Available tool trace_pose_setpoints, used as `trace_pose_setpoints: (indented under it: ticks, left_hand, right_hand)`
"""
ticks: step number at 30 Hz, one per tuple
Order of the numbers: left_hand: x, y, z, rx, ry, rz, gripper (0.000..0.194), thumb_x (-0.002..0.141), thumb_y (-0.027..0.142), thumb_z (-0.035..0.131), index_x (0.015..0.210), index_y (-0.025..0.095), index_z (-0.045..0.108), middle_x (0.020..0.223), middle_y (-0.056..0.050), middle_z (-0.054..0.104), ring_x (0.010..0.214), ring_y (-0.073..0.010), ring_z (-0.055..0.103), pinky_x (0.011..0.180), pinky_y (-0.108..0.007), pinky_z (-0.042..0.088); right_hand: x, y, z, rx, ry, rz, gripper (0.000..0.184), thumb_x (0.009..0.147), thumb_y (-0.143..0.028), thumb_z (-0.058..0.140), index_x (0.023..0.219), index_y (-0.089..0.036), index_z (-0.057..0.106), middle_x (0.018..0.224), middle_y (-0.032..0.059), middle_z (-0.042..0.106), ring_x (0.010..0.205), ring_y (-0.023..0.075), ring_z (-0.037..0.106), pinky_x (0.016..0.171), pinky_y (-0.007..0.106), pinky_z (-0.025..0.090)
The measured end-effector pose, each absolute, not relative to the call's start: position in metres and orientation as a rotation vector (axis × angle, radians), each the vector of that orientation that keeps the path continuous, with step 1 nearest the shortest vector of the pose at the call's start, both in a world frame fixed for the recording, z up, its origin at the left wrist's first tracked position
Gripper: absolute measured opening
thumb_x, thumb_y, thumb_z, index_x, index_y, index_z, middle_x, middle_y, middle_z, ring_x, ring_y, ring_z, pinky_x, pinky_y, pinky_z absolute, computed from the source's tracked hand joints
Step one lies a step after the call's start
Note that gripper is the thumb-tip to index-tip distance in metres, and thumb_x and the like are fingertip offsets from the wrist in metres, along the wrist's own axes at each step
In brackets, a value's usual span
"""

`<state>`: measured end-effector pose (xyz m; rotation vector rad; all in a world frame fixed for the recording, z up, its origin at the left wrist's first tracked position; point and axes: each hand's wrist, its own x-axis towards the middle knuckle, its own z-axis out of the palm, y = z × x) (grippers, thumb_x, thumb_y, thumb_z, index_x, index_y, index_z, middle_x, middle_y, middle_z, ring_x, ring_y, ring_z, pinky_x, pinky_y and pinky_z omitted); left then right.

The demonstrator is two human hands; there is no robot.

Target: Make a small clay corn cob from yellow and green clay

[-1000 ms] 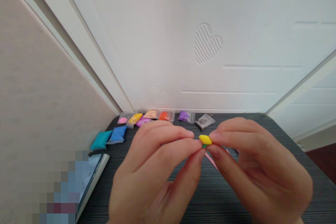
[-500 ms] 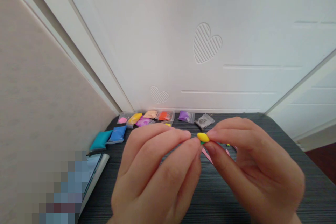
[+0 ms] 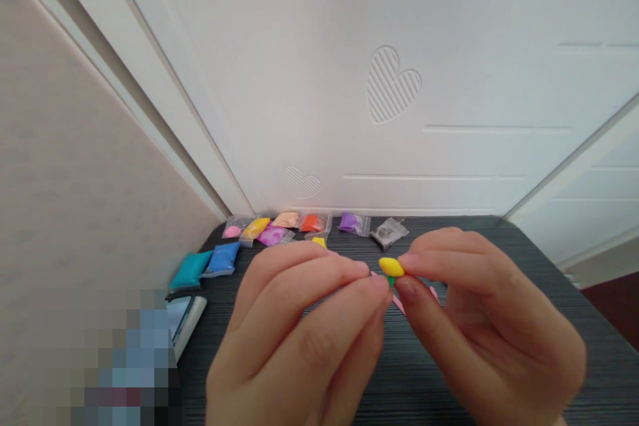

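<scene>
Between the thumb and index finger of my right hand point(image 3: 484, 319) is a small, smooth yellow lump of modelling clay point(image 3: 392, 267), pointed at its ends. Directly beneath it shows a small green bit of clay point(image 3: 391, 281), touching the yellow lump. My left hand point(image 3: 304, 326) has its fingers pinched together at this green bit, and they cover most of it. Both hands are raised in front of me above the dark table. Partly behind my fingers, a thin pink strip-like piece point(image 3: 398, 304) lies on the tabletop.
Along the back of the dark table point(image 3: 429, 379) lie several clay packets, including orange point(image 3: 313, 222), purple point(image 3: 352, 222) and grey point(image 3: 389, 231). Blue point(image 3: 223, 257) and teal point(image 3: 190, 269) packets sit at the left. A white door panel point(image 3: 319, 80) rises behind.
The yellow lump has shifted slightly right and down with my right hand, and more of the green bit shows under it. My left fingertips sit a little lower.
</scene>
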<state>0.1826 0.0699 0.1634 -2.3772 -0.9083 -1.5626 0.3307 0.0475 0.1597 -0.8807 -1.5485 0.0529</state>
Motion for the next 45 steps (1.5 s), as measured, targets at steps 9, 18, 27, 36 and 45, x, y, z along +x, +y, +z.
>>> trace_pose_setpoints:
  ticks: [9,18,27,36,45]
  left_hand:
    - [0.182,0.069,0.168,-2.461,-0.974,-1.621,0.015,0.073,0.03,0.058,0.088,0.03,0.058,0.079,0.002,0.06,0.077,-0.0139,0.057,0.073,-0.032,0.049]
    - [0.185,0.07,0.165,-2.493,-0.926,-1.672,0.012,0.075,0.028,0.056,0.086,0.027,0.06,0.077,0.001,0.061,0.077,-0.0146,0.057,0.07,-0.031,0.05]
    - [0.19,0.063,0.168,-2.478,-0.997,-1.718,0.015,0.074,0.022,0.056,0.089,0.024,0.059,0.079,0.0,0.061,0.078,-0.0148,0.057,0.076,-0.032,0.048]
    - [0.19,0.059,0.168,-2.48,-1.039,-1.749,0.017,0.074,0.02,0.055,0.09,0.023,0.06,0.082,-0.001,0.062,0.081,-0.0163,0.057,0.079,-0.033,0.047]
    - [0.192,0.058,0.167,-2.508,-1.064,-1.761,0.018,0.074,0.021,0.055,0.09,0.023,0.062,0.084,-0.001,0.062,0.084,-0.0167,0.057,0.079,-0.032,0.047]
  right_hand:
    - [0.33,0.048,0.158,-0.869,-1.514,0.08,0.036,0.063,0.0,0.062,0.093,-0.02,0.061,0.081,0.0019,0.063,0.075,0.0153,0.057,0.061,0.029,0.048]
    - [0.33,0.049,0.157,-0.884,-1.526,0.026,0.033,0.065,-0.005,0.061,0.094,-0.021,0.06,0.08,0.0022,0.064,0.073,0.0165,0.058,0.058,0.03,0.049]
    - [0.323,0.05,0.156,-0.851,-1.438,0.062,0.036,0.065,-0.001,0.059,0.096,-0.02,0.061,0.08,0.0014,0.064,0.073,0.0149,0.058,0.061,0.029,0.048]
    - [0.318,0.051,0.157,-0.835,-1.358,0.085,0.036,0.066,0.0,0.059,0.095,-0.02,0.062,0.08,0.0005,0.064,0.07,0.0135,0.058,0.062,0.029,0.048]
    - [0.317,0.051,0.156,-0.827,-1.354,0.091,0.034,0.067,-0.001,0.058,0.095,-0.02,0.062,0.079,0.0009,0.064,0.069,0.0138,0.058,0.062,0.029,0.048]
